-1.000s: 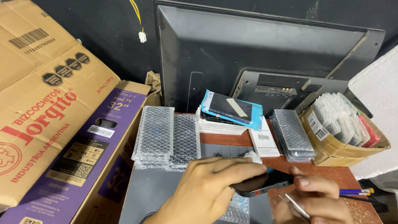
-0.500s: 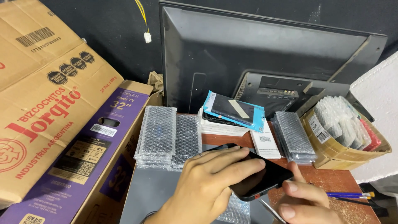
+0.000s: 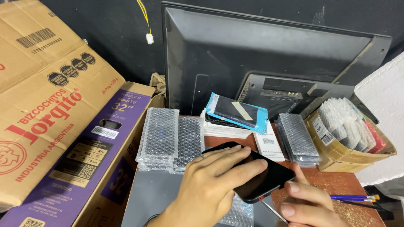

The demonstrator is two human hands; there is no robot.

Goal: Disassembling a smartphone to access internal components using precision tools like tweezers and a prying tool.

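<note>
Black phone (image 3: 261,178) now lifted and tilted, clear of the desk compared with a second ago. Left hand (image 3: 210,185) fingers clamped over its back; right hand (image 3: 307,201) fingertips pressed under its lower edge. Thin metal tool (image 3: 273,211) just below those fingertips.

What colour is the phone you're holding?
Black, glossy phone, under the left hand; clearest in the head view.

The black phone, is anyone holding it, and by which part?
Yes. The left hand lies over the black phone, fingers across its upper face and long edge; the right hand supports its lower right end from beneath.
</note>
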